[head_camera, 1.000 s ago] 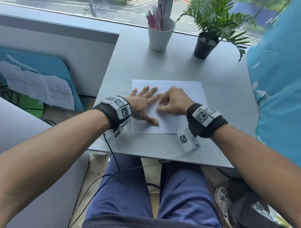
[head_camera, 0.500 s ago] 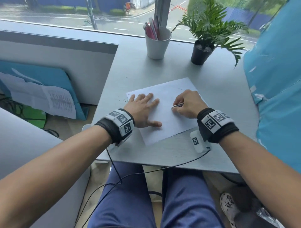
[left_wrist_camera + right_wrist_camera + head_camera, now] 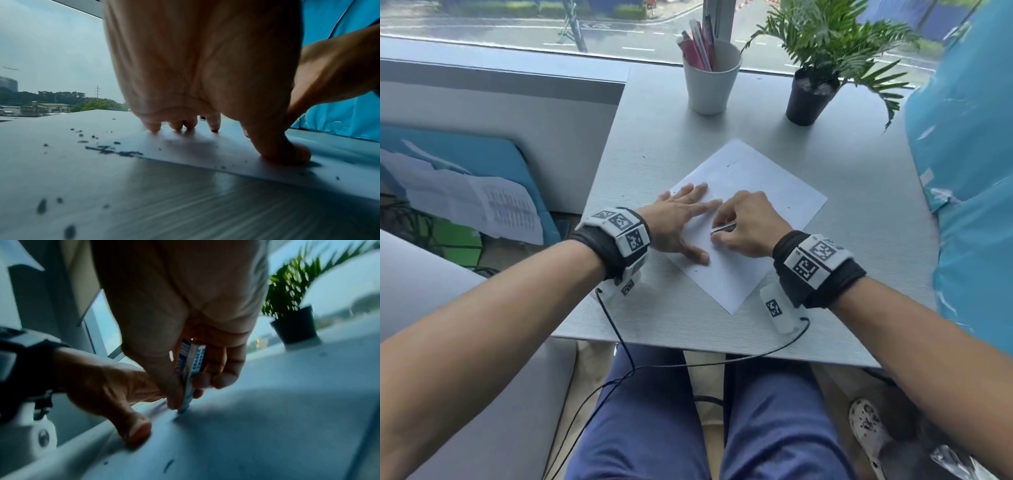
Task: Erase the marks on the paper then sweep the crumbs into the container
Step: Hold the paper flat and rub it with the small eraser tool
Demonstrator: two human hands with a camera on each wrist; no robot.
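Note:
A white sheet of paper (image 3: 756, 192) lies turned like a diamond on the grey table (image 3: 859, 240). My left hand (image 3: 681, 219) lies flat on its left part, fingers spread and pressing it down (image 3: 205, 128). My right hand (image 3: 743, 222) pinches an eraser (image 3: 191, 374) in a printed sleeve, its tip down on the paper (image 3: 267, 426) beside the left thumb. Dark eraser crumbs (image 3: 115, 151) lie along the paper's left edge and on the table; a few small specks (image 3: 729, 165) dot the sheet. No crumb container shows.
A white cup of pens (image 3: 710, 80) and a potted plant in a black pot (image 3: 810, 97) stand at the table's far edge by the window. A blue plastic-covered surface (image 3: 969, 171) borders the right side. Wrist cables (image 3: 688, 363) hang off the front edge.
The paper has rotated counter-clockwise from square to a diamond under both hands. The right hand has shifted on the sheet with the eraser; the head view has risen.

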